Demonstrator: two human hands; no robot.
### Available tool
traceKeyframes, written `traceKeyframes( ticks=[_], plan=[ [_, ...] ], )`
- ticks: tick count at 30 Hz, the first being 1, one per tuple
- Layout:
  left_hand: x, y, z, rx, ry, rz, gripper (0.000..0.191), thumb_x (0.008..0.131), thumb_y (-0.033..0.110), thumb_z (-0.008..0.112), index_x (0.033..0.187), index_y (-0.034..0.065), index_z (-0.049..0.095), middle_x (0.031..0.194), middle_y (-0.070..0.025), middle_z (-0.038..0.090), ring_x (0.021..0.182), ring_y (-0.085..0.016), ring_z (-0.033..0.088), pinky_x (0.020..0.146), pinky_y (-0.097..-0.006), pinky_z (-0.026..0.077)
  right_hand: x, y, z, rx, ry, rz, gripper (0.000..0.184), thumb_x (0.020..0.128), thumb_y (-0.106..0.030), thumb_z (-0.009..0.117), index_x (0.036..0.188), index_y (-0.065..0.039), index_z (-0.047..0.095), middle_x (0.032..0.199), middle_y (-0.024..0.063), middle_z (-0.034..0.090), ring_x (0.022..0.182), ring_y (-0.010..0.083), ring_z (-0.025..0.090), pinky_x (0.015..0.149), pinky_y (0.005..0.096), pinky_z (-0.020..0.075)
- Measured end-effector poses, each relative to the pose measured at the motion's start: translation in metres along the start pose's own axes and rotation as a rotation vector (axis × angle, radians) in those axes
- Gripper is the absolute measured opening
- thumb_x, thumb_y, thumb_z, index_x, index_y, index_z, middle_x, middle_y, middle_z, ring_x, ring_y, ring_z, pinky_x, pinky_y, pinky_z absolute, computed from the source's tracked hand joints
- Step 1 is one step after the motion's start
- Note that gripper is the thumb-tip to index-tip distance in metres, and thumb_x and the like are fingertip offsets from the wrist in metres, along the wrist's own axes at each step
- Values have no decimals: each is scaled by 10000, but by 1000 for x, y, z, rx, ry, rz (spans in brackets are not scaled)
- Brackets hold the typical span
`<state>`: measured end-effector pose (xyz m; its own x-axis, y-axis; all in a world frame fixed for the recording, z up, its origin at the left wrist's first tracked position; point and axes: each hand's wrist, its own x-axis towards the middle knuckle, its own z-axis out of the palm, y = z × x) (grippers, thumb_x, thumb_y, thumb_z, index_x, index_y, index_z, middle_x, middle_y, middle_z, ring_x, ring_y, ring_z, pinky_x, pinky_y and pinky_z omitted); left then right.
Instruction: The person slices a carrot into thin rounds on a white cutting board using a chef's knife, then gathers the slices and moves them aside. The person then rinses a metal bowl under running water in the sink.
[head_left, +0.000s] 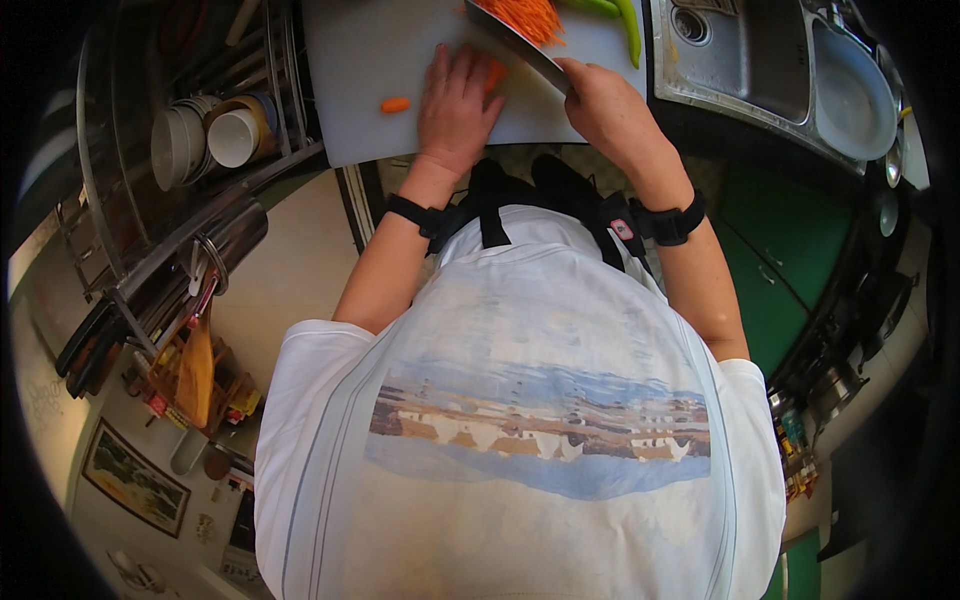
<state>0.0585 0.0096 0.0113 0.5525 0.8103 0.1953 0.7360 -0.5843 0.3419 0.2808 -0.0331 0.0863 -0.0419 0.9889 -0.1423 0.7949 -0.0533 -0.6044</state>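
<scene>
My left hand (456, 112) rests palm down on a white cutting board (360, 52), its fingers over a piece of carrot (495, 75) that shows beside the index finger. The part of the carrot under the hand is hidden. My right hand (611, 112) grips a kitchen knife by its handle, and the blade (521, 46) slants up and left above the carrot. Beyond the blade lies a heap of shredded carrot (529, 19). A short carrot end (395, 104) sits apart, left of my left hand. Long green peppers (631, 34) lie at the board's far right.
To the right is a steel sink (776, 60) with a large pale basin (855, 94) at its side. A metal dish rack (285, 75) with stacked bowls (178, 146) stands on the left. A wooden spatula (196, 371) and black-handled knives (88, 349) hang below it.
</scene>
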Motion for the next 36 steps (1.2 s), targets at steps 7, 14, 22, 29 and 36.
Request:
traceKeyframes(
  ticks=[7, 14, 22, 29, 36],
  plan=[
    [-9, -6, -5, 82, -95, 3, 824, 818, 506, 770, 1452, 45, 516, 1559, -154, 443, 1484, -410, 334, 1187, -547, 333, -9, 3, 4, 86, -14, 32, 406, 850, -51, 623, 1253, -45, 667, 963, 255, 682, 975, 460, 652, 850, 495, 549],
    [-13, -4, -5, 137, -133, -6, 903, 864, 606, 691, 1531, 52, 438, 1592, -174, 411, 1504, -423, 303, 1209, -577, 266, -23, -17, -8, -64, -43, 106, 350, 906, -147, 621, 1246, -114, 693, 963, 221, 709, 954, 412, 679, 807, 484, 565],
    [-10, -28, -19, -247, -29, 13, 830, 951, 593, 566, 1569, 69, 384, 1649, -169, 331, 1552, -418, 200, 1244, -592, 152, -35, -35, -12, -60, -35, 205, 329, 931, -222, 622, 1241, -146, 701, 915, 155, 743, 862, 383, 703, 756, 476, 567],
    [-16, -27, -29, -7, -204, 195, 862, 851, 524, 726, 1533, 85, 434, 1604, -141, 402, 1516, -375, 297, 1220, -612, 209, -41, -47, -14, 52, 8, 265, 340, 921, -215, 645, 1246, -130, 699, 906, 174, 742, 856, 379, 707, 769, 445, 570],
    [-20, -25, -32, 58, -219, 151, 862, 828, 575, 732, 1488, 76, 489, 1595, -139, 416, 1512, -350, 315, 1212, -604, 217, -46, -50, -18, 129, 5, 306, 332, 924, -204, 656, 1240, -116, 706, 900, 173, 739, 840, 369, 707, 764, 424, 565]
  ],
)
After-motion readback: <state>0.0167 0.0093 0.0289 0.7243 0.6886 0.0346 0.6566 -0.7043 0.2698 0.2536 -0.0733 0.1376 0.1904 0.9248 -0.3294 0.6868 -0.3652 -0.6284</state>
